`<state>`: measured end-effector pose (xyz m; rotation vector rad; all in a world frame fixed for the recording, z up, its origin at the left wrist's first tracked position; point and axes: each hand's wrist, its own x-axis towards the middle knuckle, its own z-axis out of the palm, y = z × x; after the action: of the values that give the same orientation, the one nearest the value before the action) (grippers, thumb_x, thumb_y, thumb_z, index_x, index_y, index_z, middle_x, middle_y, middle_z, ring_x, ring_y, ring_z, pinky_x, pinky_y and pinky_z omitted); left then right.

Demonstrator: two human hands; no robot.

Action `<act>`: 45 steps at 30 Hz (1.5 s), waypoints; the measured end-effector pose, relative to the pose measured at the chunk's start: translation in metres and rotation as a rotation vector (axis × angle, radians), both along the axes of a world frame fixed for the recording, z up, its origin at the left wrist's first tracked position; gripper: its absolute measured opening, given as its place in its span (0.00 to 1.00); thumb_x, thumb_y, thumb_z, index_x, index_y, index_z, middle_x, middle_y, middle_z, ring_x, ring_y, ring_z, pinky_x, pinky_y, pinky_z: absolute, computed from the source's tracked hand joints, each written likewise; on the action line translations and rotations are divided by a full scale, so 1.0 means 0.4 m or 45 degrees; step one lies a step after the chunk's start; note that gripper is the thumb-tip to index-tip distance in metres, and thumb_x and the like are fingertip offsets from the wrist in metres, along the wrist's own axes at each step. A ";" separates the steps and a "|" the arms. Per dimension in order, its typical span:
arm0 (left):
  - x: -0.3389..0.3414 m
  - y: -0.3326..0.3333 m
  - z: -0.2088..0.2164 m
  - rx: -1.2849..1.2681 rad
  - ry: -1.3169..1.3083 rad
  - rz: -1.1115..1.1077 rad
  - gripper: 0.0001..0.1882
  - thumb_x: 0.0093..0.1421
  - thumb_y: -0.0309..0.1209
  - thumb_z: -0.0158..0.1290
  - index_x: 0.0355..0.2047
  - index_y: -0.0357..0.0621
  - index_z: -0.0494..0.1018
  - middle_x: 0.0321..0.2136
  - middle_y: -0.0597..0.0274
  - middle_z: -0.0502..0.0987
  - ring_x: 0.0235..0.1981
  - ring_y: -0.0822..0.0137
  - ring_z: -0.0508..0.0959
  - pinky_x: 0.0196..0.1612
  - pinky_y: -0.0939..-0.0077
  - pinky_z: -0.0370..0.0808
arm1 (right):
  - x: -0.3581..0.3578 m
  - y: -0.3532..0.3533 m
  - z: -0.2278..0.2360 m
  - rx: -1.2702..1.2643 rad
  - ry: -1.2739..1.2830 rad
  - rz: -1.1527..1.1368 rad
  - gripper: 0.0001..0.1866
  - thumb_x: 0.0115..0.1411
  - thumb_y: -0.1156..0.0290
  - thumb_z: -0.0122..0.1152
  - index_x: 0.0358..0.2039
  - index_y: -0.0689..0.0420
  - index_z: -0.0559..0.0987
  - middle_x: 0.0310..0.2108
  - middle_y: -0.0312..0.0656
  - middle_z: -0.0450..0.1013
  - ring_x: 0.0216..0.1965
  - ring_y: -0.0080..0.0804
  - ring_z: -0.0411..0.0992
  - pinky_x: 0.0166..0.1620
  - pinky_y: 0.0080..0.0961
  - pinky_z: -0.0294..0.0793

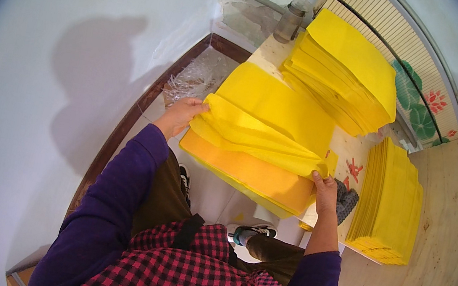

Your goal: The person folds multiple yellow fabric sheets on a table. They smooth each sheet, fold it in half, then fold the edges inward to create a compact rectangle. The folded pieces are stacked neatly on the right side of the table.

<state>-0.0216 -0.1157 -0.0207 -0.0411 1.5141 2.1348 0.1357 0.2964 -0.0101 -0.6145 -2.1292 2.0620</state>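
Head view, left hand (181, 116), right hand (325, 194) pinching yellow sheet (259, 138) between them, apparently fabric

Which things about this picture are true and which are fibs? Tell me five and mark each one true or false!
1. The left hand and the right hand both hold the yellow sheet. True.
2. What shows just below that sheet is blue. False: it is an orange layer.
3. A see-through grey container stands beside a yellow pile. True.
4. Everything red and scrappy lies on the floor. False: some red bits lie on the table.
5. The person wears a red-and-black checked garment. True.
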 end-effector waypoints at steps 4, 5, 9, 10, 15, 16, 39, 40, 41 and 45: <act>-0.006 -0.002 -0.008 -0.001 0.022 -0.057 0.10 0.61 0.27 0.55 0.42 0.35 0.75 0.39 0.57 0.80 0.39 0.66 0.81 0.44 0.72 0.78 | 0.000 0.002 -0.002 -0.016 0.006 0.015 0.14 0.61 0.71 0.62 0.47 0.60 0.78 0.40 0.34 0.77 0.40 0.22 0.73 0.44 0.19 0.70; -0.007 -0.003 -0.010 0.013 0.034 -0.084 0.11 0.60 0.26 0.55 0.42 0.35 0.75 0.39 0.57 0.80 0.39 0.66 0.81 0.44 0.72 0.78 | 0.000 0.002 -0.002 0.001 -0.003 0.009 0.14 0.61 0.71 0.62 0.47 0.60 0.78 0.40 0.34 0.77 0.40 0.22 0.73 0.44 0.19 0.70; -0.009 -0.006 -0.013 0.027 0.092 -0.147 0.11 0.60 0.26 0.56 0.42 0.34 0.75 0.39 0.57 0.80 0.40 0.67 0.80 0.46 0.72 0.77 | 0.000 0.002 -0.004 -0.015 -0.001 0.011 0.14 0.61 0.71 0.61 0.46 0.60 0.78 0.40 0.34 0.77 0.39 0.22 0.73 0.44 0.19 0.70; -0.007 -0.007 -0.012 0.026 0.102 -0.152 0.11 0.60 0.26 0.56 0.42 0.34 0.75 0.39 0.57 0.80 0.40 0.67 0.80 0.46 0.72 0.77 | 0.001 0.002 -0.004 -0.013 -0.003 0.010 0.14 0.61 0.71 0.61 0.46 0.60 0.78 0.40 0.34 0.77 0.39 0.22 0.73 0.44 0.19 0.70; -0.001 0.002 0.001 -0.028 0.002 -0.049 0.12 0.63 0.31 0.53 0.43 0.36 0.73 0.39 0.59 0.79 0.40 0.67 0.80 0.46 0.72 0.77 | 0.002 0.002 -0.002 -0.009 -0.014 0.010 0.14 0.61 0.71 0.61 0.46 0.60 0.78 0.40 0.34 0.77 0.40 0.22 0.73 0.45 0.19 0.70; 0.000 0.003 0.004 -0.040 -0.020 -0.016 0.12 0.64 0.32 0.53 0.43 0.36 0.73 0.39 0.60 0.79 0.40 0.67 0.80 0.46 0.71 0.77 | 0.002 0.002 -0.002 -0.009 -0.015 0.014 0.14 0.61 0.71 0.61 0.46 0.60 0.77 0.40 0.34 0.77 0.40 0.22 0.73 0.45 0.19 0.70; 0.003 0.008 0.017 0.027 -0.031 0.045 0.09 0.59 0.28 0.54 0.39 0.37 0.74 0.35 0.59 0.79 0.36 0.66 0.79 0.41 0.73 0.77 | 0.022 0.035 0.016 0.015 0.106 0.447 0.32 0.56 0.44 0.61 0.47 0.60 0.76 0.48 0.40 0.73 0.52 0.30 0.68 0.59 0.28 0.61; 0.004 0.007 0.017 -0.008 -0.056 0.071 0.08 0.59 0.27 0.55 0.38 0.37 0.74 0.35 0.59 0.78 0.36 0.66 0.79 0.41 0.74 0.76 | 0.023 0.038 0.015 -0.052 0.135 0.478 0.34 0.56 0.40 0.59 0.48 0.60 0.76 0.49 0.40 0.72 0.52 0.31 0.67 0.60 0.29 0.60; 0.004 0.008 0.016 -0.017 -0.064 0.086 0.08 0.58 0.27 0.55 0.37 0.36 0.75 0.34 0.59 0.78 0.36 0.66 0.78 0.41 0.76 0.75 | 0.023 0.039 0.012 -0.069 0.104 0.425 0.33 0.57 0.40 0.57 0.48 0.60 0.76 0.48 0.40 0.72 0.52 0.31 0.67 0.59 0.29 0.61; -0.004 0.008 0.011 -0.027 -0.060 0.103 0.09 0.59 0.28 0.55 0.38 0.37 0.75 0.35 0.58 0.79 0.36 0.66 0.79 0.41 0.75 0.76 | 0.025 0.036 0.010 -0.141 0.074 0.287 0.31 0.61 0.42 0.51 0.48 0.59 0.77 0.47 0.40 0.74 0.53 0.32 0.67 0.58 0.29 0.61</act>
<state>-0.0232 -0.1123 -0.0162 -0.1617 1.5323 2.1652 0.1456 0.3108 -0.0063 -0.3330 -2.1508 2.2945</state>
